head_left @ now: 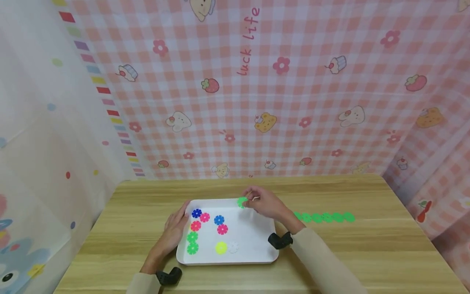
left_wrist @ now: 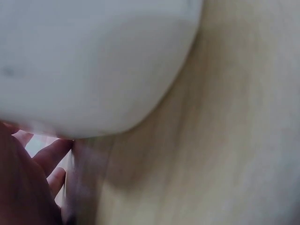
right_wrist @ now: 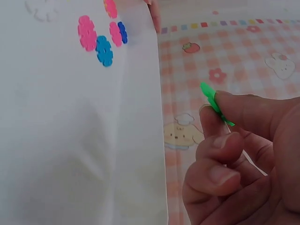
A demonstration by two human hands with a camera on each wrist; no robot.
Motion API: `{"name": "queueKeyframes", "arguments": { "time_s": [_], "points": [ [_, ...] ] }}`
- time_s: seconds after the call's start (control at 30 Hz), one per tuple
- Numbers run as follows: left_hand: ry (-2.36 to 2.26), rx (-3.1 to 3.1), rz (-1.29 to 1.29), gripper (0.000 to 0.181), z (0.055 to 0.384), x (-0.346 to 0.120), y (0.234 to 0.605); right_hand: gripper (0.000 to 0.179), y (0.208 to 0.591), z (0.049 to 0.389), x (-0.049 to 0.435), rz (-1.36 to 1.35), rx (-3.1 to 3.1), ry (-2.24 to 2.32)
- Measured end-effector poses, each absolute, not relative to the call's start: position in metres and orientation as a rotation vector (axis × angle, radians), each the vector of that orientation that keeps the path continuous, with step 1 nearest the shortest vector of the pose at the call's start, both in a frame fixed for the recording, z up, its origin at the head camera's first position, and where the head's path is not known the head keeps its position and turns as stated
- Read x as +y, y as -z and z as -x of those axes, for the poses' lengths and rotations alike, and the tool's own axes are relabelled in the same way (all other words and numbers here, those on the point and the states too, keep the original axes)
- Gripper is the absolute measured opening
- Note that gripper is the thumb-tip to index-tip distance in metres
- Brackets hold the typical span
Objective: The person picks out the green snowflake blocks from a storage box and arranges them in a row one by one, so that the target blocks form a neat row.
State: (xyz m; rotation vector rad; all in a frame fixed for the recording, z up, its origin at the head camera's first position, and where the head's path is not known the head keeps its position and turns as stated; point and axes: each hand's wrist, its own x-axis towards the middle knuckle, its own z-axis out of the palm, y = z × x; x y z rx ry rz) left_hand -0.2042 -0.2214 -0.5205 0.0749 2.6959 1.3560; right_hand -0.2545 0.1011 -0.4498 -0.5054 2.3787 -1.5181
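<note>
A white tray (head_left: 253, 241) stands on the wooden table with flower-shaped plastic discs in it. My left hand (head_left: 175, 228) holds the tray by its left edge, fingers along the outside of the wall. Between thumb and index finger my right hand (head_left: 266, 203) pinches a green flower disc (right_wrist: 213, 101), held up over the tray's far rim. Inside the tray lie green discs (head_left: 192, 248), pink discs (head_left: 222, 229), blue discs (head_left: 219, 220), a yellow disc (head_left: 221, 248) and a clear disc (head_left: 233, 247), mostly toward the left.
Right of the tray, a row of several green discs (head_left: 327, 217) lies on the wooden table (head_left: 367, 253), partly hidden by my right forearm. A pink checked cloth (head_left: 249, 102) hangs behind the table, and a pale curtain (head_left: 47, 143) is at the left.
</note>
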Motion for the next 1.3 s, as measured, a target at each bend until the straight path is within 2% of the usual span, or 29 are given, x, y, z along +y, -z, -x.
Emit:
{"name": "queueKeyframes", "arguments": {
  "time_s": [0.33,0.7,1.3],
  "points": [
    [-1.371,2.678,-0.015,0.055,0.203,-0.220,0.519,0.023,0.451,0.246,0.153,0.508,2.396,1.584],
    [-1.351,2.715,-0.053,0.054,0.204,-0.221,0.519,0.033,0.456,0.233,0.225,0.286,2.410,1.717],
    [-1.350,2.714,-0.084,0.054,0.205,-0.222,0.521,0.045,0.473,0.208,0.357,0.039,2.768,1.445]
  ]
}}
